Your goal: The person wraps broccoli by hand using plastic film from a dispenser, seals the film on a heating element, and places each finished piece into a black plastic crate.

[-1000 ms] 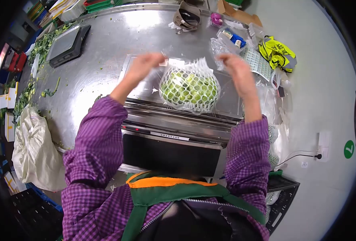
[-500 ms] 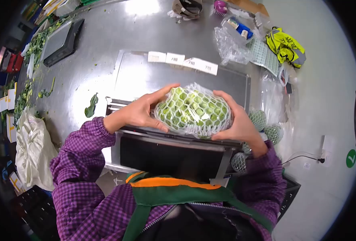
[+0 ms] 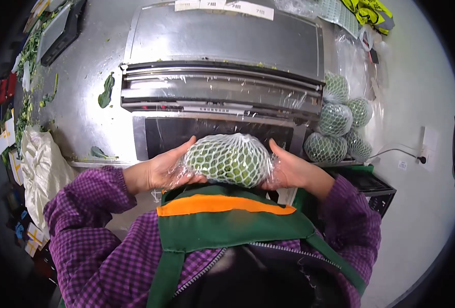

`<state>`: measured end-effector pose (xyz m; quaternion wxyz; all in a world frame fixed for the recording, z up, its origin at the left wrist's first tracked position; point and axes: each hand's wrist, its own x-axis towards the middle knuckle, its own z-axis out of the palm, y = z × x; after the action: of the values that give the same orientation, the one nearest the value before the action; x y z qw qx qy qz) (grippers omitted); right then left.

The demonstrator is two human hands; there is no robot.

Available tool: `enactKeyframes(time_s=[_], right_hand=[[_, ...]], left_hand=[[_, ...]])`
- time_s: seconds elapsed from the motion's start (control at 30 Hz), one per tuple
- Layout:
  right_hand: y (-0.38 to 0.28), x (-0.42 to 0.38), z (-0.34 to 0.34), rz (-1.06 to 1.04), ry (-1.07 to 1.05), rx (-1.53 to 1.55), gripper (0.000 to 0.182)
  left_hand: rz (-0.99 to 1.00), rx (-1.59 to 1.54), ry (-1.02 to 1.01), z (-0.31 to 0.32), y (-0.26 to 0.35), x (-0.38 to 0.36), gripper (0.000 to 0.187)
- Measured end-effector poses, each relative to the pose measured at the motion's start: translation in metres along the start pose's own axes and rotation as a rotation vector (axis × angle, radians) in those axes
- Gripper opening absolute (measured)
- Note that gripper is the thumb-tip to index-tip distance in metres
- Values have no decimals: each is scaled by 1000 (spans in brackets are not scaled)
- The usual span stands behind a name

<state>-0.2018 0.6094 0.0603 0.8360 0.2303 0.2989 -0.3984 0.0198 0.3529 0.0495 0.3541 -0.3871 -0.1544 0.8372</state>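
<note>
A bundle of green vegetables [image 3: 230,160] in a white foam net is held close in front of the apron, with clear film bunched at both its ends. My left hand [image 3: 167,167] grips its left end, thumb up along the side. On the opposite end my right hand [image 3: 293,168] is closed in the same way, fingers partly hidden beneath. Just beyond the bundle is the dark plate [image 3: 217,129] of a film-wrapping machine, whose metal rollers [image 3: 222,92] have clear film stretched over them.
Several netted bundles [image 3: 335,119] are piled right of the machine. A green leaf [image 3: 106,91] and trimmings lie on the steel table [image 3: 91,110]. A white woven sack [image 3: 41,174] stands at left, and a plugged cable [image 3: 399,150] runs to the right wall.
Both hands have brought the bundle down and toward the body, off the rollers, and its netted side now faces up. The view has tilted lower.
</note>
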Motion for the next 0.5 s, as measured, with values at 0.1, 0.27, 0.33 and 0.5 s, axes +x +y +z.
enactKeyframes(time_s=[0.1, 0.27, 0.33, 0.5], right_hand=[[49, -24, -2, -305, 179, -583, 41], [69, -5, 11, -896, 440, -280, 22], [67, 24, 12, -1209, 535, -142, 21], [62, 12, 17, -1146, 488, 245, 20]], left_hand=[[195, 111, 51, -3, -31, -21, 56], [643, 643, 394, -26, -68, -36, 38], [788, 599, 428, -36, -75, -23, 31], [1130, 384, 485, -27, -80, -28, 28]])
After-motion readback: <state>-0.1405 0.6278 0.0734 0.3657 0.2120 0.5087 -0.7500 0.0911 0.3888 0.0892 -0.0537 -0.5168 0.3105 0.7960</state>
